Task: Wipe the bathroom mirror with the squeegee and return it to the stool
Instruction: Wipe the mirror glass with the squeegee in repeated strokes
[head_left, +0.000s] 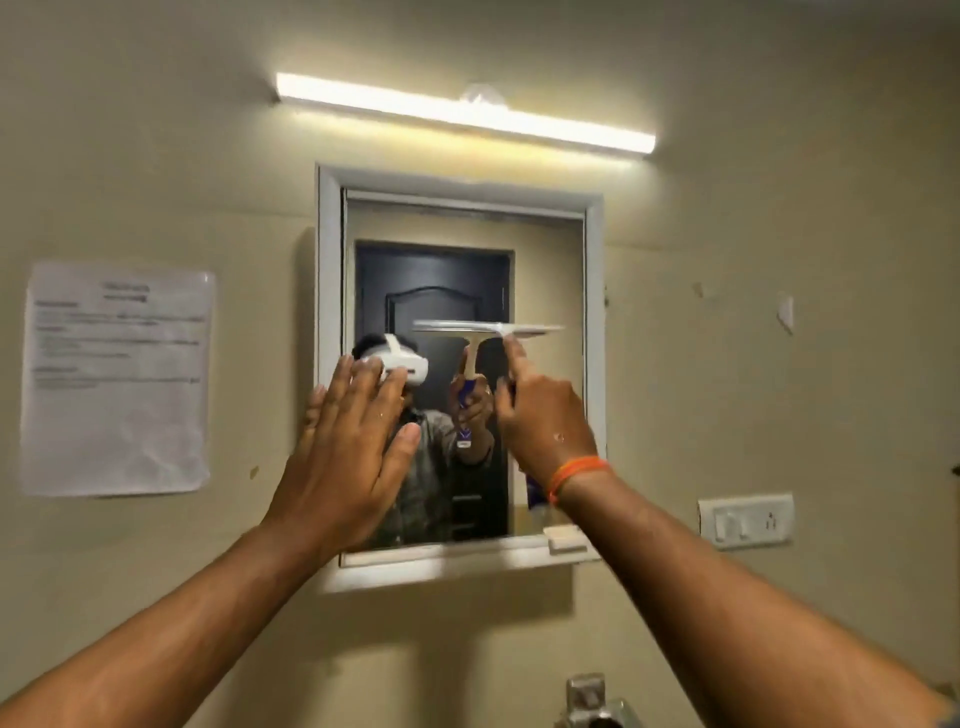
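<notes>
Fingers (511, 358) of my right hand (543, 431) wrap the squeegee (488, 328) handle with the forefinger stretched up behind the blade, while my left hand (345, 447) lies flat and spread against the mirror (545, 270) at its left edge. Blade sits level on the glass about mid-height; I judge the squeegee light and stiff with a soft rubber edge, best gripped low on its blue handle. Beyond, I see no containers, and the stool is out of view.
</notes>
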